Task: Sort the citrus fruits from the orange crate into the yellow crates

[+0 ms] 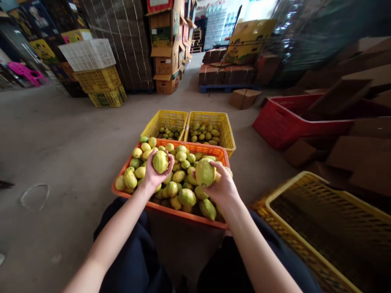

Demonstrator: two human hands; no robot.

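Observation:
In front of me sits an orange crate [171, 211] heaped with yellow-green, roughly egg-shaped fruits [187, 197], whose exact kind I cannot make out. My left hand [156, 173] is raised over the heap, palm up, with its fingers curled around a rounded fruit [160, 162] that has faint ribs. Over the crate's right side, my right hand [222, 185] grips a larger, pale yellow-green fruit [205, 172] between thumb and fingers. Both held fruits are clear of the pile.
Beyond the orange crate stand two yellow crates, a left one [149, 125] and a right one [227, 132], each with fruit inside. A large yellow crate [301, 176] is at my right, below a red bin [276, 126] and cardboard. Stacked crates [97, 81] and boxes [165, 65] line the back.

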